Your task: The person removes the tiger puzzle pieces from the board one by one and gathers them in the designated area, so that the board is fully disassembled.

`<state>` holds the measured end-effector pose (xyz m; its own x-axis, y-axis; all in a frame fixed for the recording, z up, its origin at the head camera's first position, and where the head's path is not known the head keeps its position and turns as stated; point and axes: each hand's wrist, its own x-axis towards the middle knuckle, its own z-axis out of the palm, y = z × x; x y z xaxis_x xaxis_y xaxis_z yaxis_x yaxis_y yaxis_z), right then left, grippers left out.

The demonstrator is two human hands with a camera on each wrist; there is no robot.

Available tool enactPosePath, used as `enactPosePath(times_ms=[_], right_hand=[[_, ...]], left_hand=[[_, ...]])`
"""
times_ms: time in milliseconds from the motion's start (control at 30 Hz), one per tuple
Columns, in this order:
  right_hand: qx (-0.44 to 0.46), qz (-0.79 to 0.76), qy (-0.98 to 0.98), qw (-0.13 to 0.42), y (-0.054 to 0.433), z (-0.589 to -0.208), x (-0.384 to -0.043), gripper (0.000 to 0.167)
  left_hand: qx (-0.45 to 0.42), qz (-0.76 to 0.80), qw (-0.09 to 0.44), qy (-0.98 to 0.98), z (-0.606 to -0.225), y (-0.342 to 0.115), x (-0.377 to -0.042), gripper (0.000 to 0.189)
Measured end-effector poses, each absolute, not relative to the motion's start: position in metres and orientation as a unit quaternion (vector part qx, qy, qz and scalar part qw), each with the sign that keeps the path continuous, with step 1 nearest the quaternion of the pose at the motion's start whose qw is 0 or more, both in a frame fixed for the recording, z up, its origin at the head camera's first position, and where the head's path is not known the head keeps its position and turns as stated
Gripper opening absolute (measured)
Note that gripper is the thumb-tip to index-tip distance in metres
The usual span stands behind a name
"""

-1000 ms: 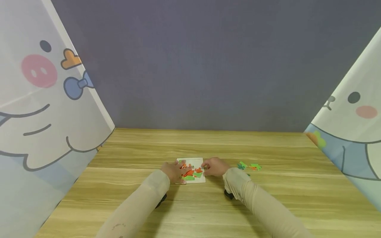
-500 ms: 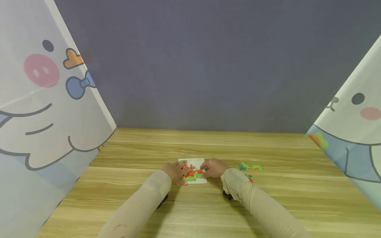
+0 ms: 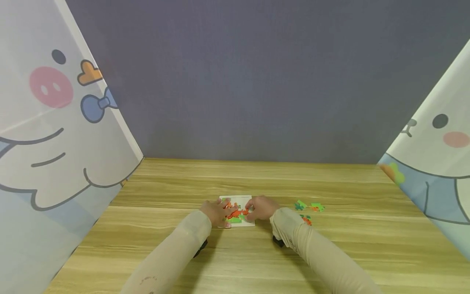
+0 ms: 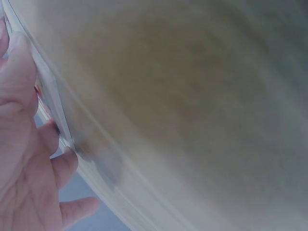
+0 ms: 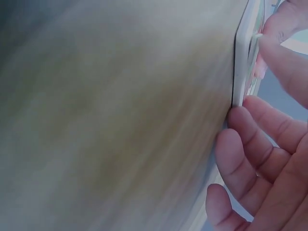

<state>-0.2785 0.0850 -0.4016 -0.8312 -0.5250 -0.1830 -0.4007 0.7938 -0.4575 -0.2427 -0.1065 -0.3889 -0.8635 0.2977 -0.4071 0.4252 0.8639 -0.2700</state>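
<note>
A white jigsaw tray (image 3: 243,198) with orange and green pieces fitted in its lower and left parts lies at mid-table in the head view. My left hand (image 3: 213,213) rests on its left side, fingers spread over the picture. At the right side of the tray, my right hand (image 3: 265,208) pinches a jigsaw piece (image 5: 254,44) between thumb and index finger. The right wrist view shows that piece edge-on, slightly raised over the tray, while the other fingers lie loosely bent beside the tray's edge. Its printed face is mostly hidden by my fingers.
Several loose jigsaw pieces, among them a green and orange one (image 3: 317,207), a green one (image 3: 300,205) and an orange one (image 3: 307,221), lie right of my right hand. A grey partition (image 3: 257,81) stands behind the wooden table (image 3: 183,179), with printed panels on both sides.
My right hand has shifted slightly left and farther over the tray with the piece. Its sleeve now uncovers an orange loose piece. My left hand stays in place on the tray.
</note>
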Motion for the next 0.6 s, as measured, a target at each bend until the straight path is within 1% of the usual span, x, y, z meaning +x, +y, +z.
enactPosePath(times_ms=[333,600], right_hand=[[-0.245,-0.193,0.940,0.139,0.0818,-0.4028,-0.2781,0.030],[-0.241,-0.218,0.936,0.135,0.0836,-0.4045,-0.2759,0.024]], left_hand=[[0.192,-0.158,0.176,0.952,-0.3841,-0.1076,-0.2399,0.069],[0.194,-0.182,0.171,0.949,-0.3893,-0.1074,-0.2405,0.070]])
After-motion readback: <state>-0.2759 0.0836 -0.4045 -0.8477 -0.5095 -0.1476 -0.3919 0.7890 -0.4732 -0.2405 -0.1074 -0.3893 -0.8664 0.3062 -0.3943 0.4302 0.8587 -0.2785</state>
